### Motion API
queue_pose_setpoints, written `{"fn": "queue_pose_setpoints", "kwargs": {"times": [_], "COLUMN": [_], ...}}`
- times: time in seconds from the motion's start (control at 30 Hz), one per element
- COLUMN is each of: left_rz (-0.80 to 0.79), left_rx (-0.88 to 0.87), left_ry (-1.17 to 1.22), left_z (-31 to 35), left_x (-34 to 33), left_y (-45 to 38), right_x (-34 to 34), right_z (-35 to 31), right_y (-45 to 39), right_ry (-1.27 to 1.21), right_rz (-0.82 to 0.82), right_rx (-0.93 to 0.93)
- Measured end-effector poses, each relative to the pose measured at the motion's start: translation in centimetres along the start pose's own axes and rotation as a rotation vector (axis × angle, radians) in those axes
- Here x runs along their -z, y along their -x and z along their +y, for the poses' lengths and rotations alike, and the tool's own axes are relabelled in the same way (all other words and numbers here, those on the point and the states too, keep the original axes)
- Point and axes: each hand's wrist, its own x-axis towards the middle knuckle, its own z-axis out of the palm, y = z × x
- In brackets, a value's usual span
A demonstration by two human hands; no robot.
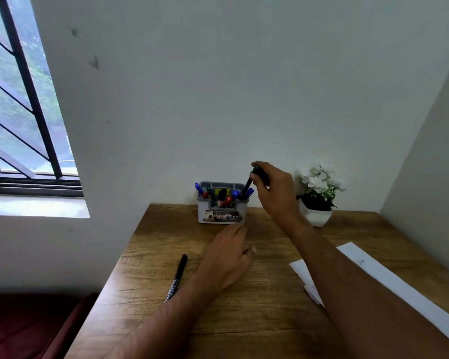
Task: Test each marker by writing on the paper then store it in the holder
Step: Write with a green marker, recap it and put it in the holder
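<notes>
The right hand (272,185) is raised above the right end of the holder (221,211), and its fingers (257,177) are curled around a dark marker with a green cap (249,183). The marker is tilted, with its lower end going down into the right compartment of the holder, beside a blue marker (249,193). The holder is grey and stands at the back edge of the wooden desk (257,294), against the white wall. Several other markers with blue, red, green and black caps already stand in it. The left hand (228,257) is stretched toward the front of the holder with straight, relaxed fingers that grip nothing; whether they touch the holder, I cannot tell. One black marker (178,274) lies flat on the desk, to the left of the left forearm. The white paper (399,283) lies on the right side of the desk, partly under the right arm. A white pot with white flowers (318,195) stands just right of the right hand
</notes>
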Motion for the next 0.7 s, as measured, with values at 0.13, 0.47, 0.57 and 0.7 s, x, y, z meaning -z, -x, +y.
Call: {"fn": "queue_pose_setpoints", "kwargs": {"times": [0.13, 0.47, 0.57, 0.7], "left_rz": [-0.024, -0.079, -0.081, -0.07], "left_rx": [-0.026, -0.002, 0.006, -0.009], "left_ry": [-0.021, -0.02, -0.014, -0.019], "left_z": [0.0, -0.2, -0.1, 0.0], "left_x": [-0.3, -0.6, -0.4, 0.4], "left_y": [0.0, 0.0, 0.0, 0.5], "right_x": [-0.8, -1.1, -0.8, -0.2], "right_z": [0.5, 0.8, 0.6, 0.6], "right_y": [0.3, 1.1, 1.2, 1.9], "right_ry": [0.074, 0.162, 0.14, 0.138], "right_rz": [-0.077, -0.293, -0.261, -0.108], "right_rx": [-0.014, -0.16, -0.165, -0.15]}}
